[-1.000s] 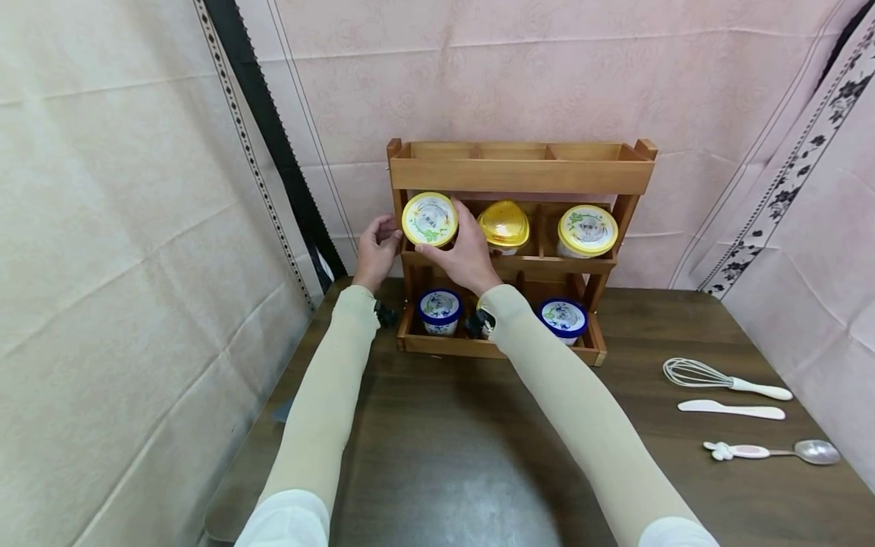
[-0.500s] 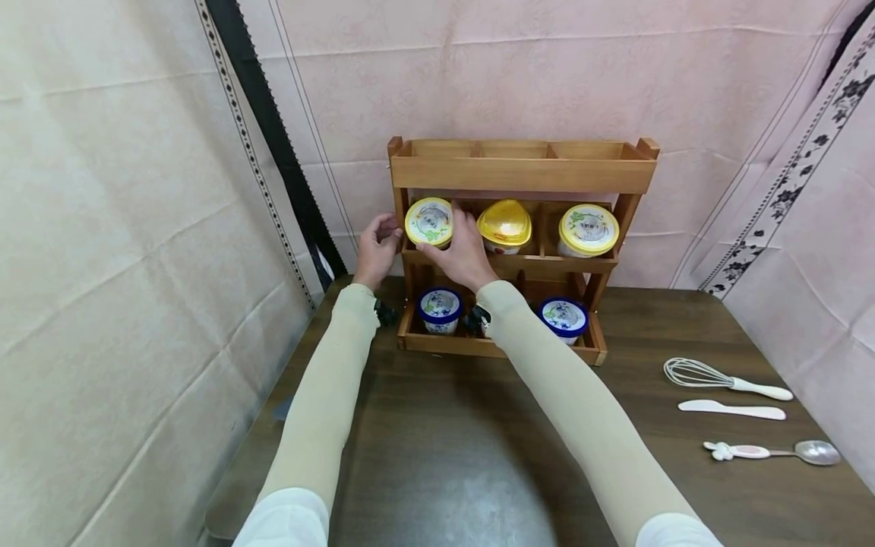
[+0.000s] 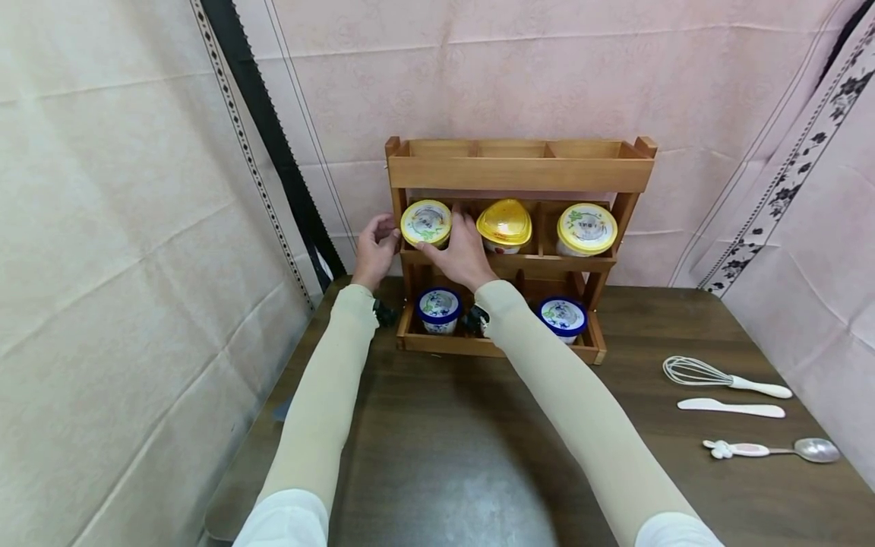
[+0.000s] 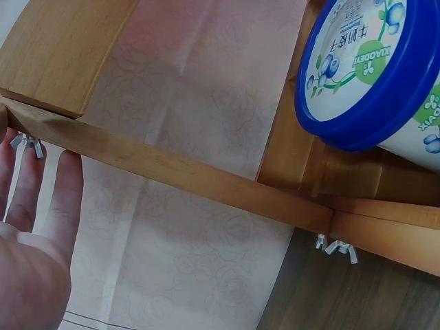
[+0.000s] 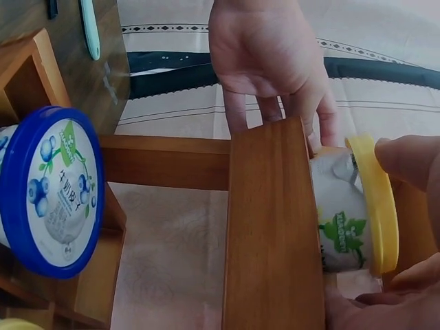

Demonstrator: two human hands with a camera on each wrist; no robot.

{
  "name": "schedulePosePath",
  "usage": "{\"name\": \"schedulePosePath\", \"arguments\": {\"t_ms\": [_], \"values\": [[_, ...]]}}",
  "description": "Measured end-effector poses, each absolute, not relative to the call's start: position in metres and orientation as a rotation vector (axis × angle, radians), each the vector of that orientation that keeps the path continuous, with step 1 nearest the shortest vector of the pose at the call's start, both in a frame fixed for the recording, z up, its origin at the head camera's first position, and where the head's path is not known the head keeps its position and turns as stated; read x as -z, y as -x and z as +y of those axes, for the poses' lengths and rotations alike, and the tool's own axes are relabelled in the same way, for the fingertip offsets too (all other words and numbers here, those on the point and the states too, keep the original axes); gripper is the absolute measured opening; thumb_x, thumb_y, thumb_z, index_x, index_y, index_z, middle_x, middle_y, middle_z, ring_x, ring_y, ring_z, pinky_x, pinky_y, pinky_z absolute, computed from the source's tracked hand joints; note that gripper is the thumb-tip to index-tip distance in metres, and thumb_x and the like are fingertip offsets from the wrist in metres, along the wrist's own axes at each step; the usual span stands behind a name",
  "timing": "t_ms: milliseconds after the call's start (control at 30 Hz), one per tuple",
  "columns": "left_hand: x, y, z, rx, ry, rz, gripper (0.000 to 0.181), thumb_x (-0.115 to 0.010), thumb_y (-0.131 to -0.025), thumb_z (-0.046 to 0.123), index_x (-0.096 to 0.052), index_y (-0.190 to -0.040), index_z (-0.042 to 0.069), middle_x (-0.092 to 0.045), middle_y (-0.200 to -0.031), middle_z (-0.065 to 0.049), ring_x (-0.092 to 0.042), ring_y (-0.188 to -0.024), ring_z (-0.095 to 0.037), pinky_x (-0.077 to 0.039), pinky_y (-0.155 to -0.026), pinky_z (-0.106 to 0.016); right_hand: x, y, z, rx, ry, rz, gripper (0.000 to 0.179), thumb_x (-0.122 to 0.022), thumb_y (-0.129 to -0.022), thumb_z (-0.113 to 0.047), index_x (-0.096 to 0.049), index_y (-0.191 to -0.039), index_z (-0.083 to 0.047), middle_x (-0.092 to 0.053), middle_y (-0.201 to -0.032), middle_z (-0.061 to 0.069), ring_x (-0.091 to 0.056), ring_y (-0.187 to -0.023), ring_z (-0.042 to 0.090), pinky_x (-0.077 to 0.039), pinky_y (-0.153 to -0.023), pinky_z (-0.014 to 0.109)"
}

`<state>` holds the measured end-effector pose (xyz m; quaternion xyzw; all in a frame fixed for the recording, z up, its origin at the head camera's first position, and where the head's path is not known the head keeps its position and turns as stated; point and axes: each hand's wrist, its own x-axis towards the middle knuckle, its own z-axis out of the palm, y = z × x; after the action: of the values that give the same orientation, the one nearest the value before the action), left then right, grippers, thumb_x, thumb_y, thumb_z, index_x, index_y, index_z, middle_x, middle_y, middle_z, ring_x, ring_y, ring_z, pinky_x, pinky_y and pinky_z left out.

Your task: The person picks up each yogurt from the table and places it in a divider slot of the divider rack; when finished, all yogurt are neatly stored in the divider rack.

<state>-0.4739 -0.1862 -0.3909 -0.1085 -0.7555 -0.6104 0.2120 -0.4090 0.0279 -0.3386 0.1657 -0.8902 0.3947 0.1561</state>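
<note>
My right hand [image 3: 465, 254] is around a white tub [image 3: 426, 222] with a round yellow lid, thumb in front and fingers on its right side. The tub sits in the left compartment of the middle tier of a wooden rack [image 3: 519, 176]. In the right wrist view, thumb and fingers [image 5: 412, 161] flank the tub [image 5: 344, 213] from two sides. Beside the rack's left end, my left hand [image 3: 374, 247] has its fingers fairly straight against a side post [image 4: 172, 165]; its thumb is mostly cut off in the left wrist view.
The middle tier also bears a domed yellow-lidded tub [image 3: 504, 224] and another flat-lidded one [image 3: 588, 229]. Blue-lidded tubs [image 3: 440, 308] [image 3: 563, 316] stand on the bottom tier. A whisk [image 3: 724, 377], a white knife [image 3: 731, 408] and a spoon [image 3: 772, 450] lie at the table's right.
The yellow-lidded tub in my right hand has moved slightly down and back into the left middle compartment. My left hand has stayed by the rack's end.
</note>
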Motion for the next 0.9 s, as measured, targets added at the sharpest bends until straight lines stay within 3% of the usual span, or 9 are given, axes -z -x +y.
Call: {"name": "schedulePosePath", "arguments": {"t_ms": [267, 433, 633, 900], "values": [[0.392, 0.476, -0.186, 1.691, 0.298, -2.096, 0.032, -0.065, -0.107, 0.021, -0.063, -0.139, 0.02, -0.064, -0.133, -0.006, -0.061, -0.125, -0.021, -0.054, -0.109, -0.041, 0.336, 0.402, 0.029, -1.173, -0.494, -2.519, 0.098, -0.077, -0.094, -0.05, -0.025, -0.167, -0.008, -0.04, -0.162, 0.017, -0.045, -0.145, 0.032, -0.039, -0.124, 0.049], [0.394, 0.476, -0.185, 1.678, 0.297, -2.096, 0.033, -0.065, -0.107, 0.023, -0.063, -0.139, 0.02, -0.065, -0.134, -0.005, -0.061, -0.126, -0.021, -0.054, -0.11, -0.041, 0.335, 0.394, 0.031, -1.2, -0.507, -2.493, 0.096, -0.075, -0.096, -0.049, -0.025, -0.167, -0.009, -0.04, -0.163, 0.016, -0.046, -0.145, 0.032, -0.04, -0.124, 0.05], [0.395, 0.475, -0.184, 1.683, 0.294, -2.061, 0.032, -0.066, -0.106, 0.019, -0.064, -0.138, 0.016, -0.066, -0.133, -0.008, -0.062, -0.125, -0.023, -0.054, -0.108, -0.042, 0.335, 0.377, 0.041, -1.352, -0.59, -2.368, 0.087, -0.074, -0.099, -0.041, -0.029, -0.166, -0.008, -0.04, -0.165, 0.015, -0.048, -0.147, 0.032, -0.05, -0.117, 0.045], [0.398, 0.463, -0.179, 1.71, 0.285, -1.998, 0.035, -0.063, -0.107, 0.015, -0.062, -0.142, 0.013, -0.064, -0.141, -0.011, -0.059, -0.133, -0.024, -0.051, -0.114, -0.041, 0.344, 0.344, 0.071, -1.44, -0.67, -2.254, 0.071, -0.071, -0.101, -0.044, -0.042, -0.16, -0.017, -0.046, -0.163, 0.006, -0.045, -0.15, 0.028, -0.05, -0.116, 0.046]]}}
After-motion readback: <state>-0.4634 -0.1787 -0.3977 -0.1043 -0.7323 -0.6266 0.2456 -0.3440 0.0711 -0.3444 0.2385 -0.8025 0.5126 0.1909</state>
